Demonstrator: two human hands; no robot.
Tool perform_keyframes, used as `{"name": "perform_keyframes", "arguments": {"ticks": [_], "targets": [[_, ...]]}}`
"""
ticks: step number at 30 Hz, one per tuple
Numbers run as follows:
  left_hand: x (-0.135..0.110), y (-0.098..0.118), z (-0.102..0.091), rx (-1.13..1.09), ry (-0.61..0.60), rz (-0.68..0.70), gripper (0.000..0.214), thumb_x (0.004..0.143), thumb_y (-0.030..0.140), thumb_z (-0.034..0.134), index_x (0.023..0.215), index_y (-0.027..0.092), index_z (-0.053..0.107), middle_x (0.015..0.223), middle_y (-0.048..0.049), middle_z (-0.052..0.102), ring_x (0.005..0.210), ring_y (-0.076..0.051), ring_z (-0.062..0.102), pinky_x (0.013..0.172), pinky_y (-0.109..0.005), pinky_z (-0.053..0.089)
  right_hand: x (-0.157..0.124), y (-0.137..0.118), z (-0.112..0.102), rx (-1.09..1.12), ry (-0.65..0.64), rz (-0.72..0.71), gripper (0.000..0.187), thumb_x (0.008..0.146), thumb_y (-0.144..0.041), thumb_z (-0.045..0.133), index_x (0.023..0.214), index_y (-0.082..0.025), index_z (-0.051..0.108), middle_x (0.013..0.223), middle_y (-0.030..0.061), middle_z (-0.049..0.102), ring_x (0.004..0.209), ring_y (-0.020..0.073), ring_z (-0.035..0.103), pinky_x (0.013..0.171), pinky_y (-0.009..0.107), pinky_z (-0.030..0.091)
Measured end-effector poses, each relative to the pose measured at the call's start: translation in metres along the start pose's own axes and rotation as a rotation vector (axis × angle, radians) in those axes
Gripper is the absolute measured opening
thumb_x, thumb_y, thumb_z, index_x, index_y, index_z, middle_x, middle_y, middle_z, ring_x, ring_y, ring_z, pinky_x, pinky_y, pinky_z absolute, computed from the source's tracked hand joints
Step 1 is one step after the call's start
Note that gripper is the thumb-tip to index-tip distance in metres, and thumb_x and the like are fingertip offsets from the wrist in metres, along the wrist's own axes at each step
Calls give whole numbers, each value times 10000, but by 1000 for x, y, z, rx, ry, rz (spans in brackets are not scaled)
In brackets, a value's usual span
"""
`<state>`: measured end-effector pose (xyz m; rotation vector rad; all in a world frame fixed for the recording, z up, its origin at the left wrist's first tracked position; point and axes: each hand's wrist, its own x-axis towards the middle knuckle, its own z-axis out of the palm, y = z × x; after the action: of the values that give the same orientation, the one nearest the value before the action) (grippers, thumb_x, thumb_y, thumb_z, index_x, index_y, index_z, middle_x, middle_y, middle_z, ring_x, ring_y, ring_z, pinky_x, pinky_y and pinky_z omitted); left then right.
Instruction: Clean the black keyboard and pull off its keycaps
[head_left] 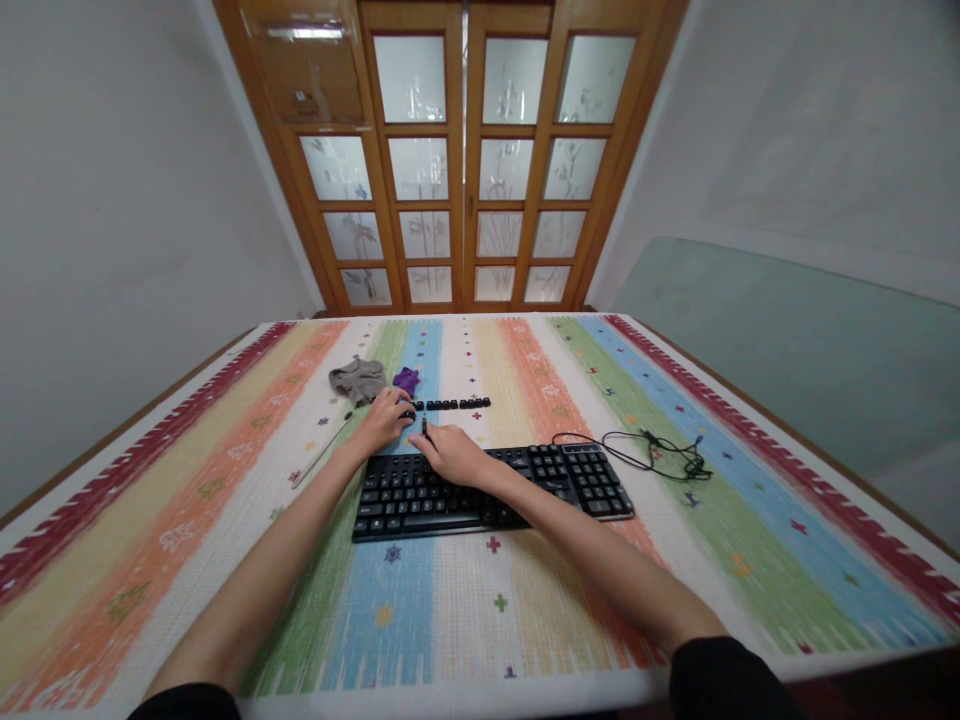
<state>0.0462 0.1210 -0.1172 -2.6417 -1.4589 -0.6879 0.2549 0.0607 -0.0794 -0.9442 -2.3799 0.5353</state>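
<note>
A black keyboard [420, 508] lies on the striped tablecloth, with the top-left stretch of keys partly covered by my right hand [454, 455]. That hand is closed around a small thin tool [425, 427] with a dark body and a pale tip; its exact kind is too small to make out. Just beyond the keyboard's far left corner, my left hand [386, 418] pinches a black keycap [407, 413] between its fingertips. More loose black keycaps [454, 405] stand in a row to the right of these fingers.
Behind my left hand lie a crumpled grey cloth [358, 380] and a purple cloth [406, 381]. A thin pale stick with a dark end [322, 455] rests left of the keyboard. The coiled black cable [660, 455] spreads to the right. Wooden glass-paned doors [465, 180] stand behind the table.
</note>
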Motion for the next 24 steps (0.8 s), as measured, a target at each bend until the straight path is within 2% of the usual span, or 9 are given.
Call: {"name": "perform_keyframes", "arguments": {"ticks": [6, 11, 19, 22, 24], "targets": [[-2, -2, 2, 10, 13, -17, 139, 829, 148, 593, 917, 190, 693, 1058, -91, 563, 1009, -250, 470, 916, -424, 433, 15, 16, -2, 253, -30, 165, 509, 972, -517, 430, 657, -156, 602, 530, 4, 568, 569, 138, 557, 597, 243, 370], [-3, -3, 1, -17, 28, -24, 146, 818, 183, 630, 947, 192, 696, 1063, -94, 560, 1023, -259, 476, 938, -441, 424, 14, 18, -6, 352, 5, 209, 497, 975, -505, 432, 690, -142, 617, 545, -3, 582, 568, 125, 571, 608, 229, 380], [-5, 3, -14, -40, 22, -41, 259, 771, 225, 662, 1023, 183, 706, 1088, -104, 596, 1014, -276, 499, 936, -465, 425, 10, 18, -22, 396, 121, 158, 412, 1003, -420, 394, 789, -144, 612, 628, 9, 620, 594, 119, 576, 642, 228, 409], [-4, 10, -29, -155, 82, -82, 256, 835, 277, 582, 1039, 174, 697, 1088, -105, 623, 1038, -266, 531, 950, -446, 430, 7, 15, -29, 392, 171, 103, 378, 999, -417, 398, 828, -152, 606, 689, 21, 638, 627, 125, 586, 670, 238, 418], [-1, 16, -43, -303, 88, -147, 313, 889, 363, 523, 1083, 171, 676, 1078, -100, 651, 992, -240, 580, 901, -403, 466, 6, 14, -32, 394, 202, 55, 384, 995, -438, 396, 840, -156, 605, 723, 28, 641, 652, 130, 589, 691, 247, 425]]}}
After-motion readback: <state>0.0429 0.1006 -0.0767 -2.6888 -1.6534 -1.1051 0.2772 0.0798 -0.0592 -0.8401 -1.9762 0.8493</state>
